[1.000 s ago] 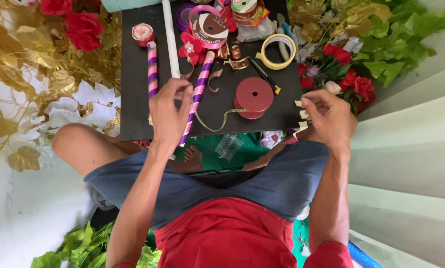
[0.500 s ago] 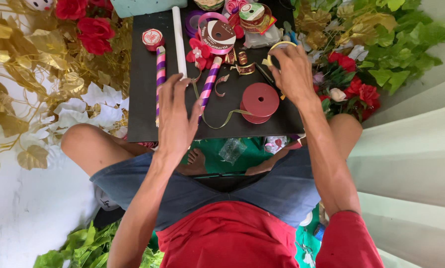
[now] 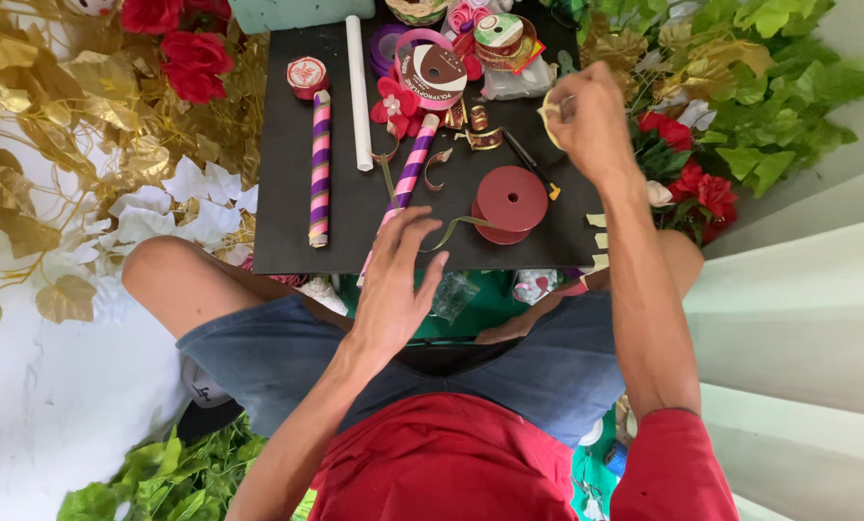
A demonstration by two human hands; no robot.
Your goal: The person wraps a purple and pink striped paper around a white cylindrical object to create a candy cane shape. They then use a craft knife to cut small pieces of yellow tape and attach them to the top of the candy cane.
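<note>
Hovering over the near edge of the black board (image 3: pixel 287 193), your left hand (image 3: pixel 398 285) has its fingers spread wide and holds nothing; its fingertips sit just beside the lower end of a pink-and-purple striped stick (image 3: pixel 408 178). Your right hand (image 3: pixel 586 121) is raised at the board's far right, pinched closed on a yellowish tape roll (image 3: pixel 551 108). A dark red ribbon spool (image 3: pixel 509 201) lies between both hands.

Red short-sleeved shirt (image 3: pixel 442 463), blue denim shorts (image 3: pixel 355 347); bare forearms, bare knees; left hand (image 3: pixel 393 280) and right hand (image 3: pixel 586 121) bare, no rings visible
</note>
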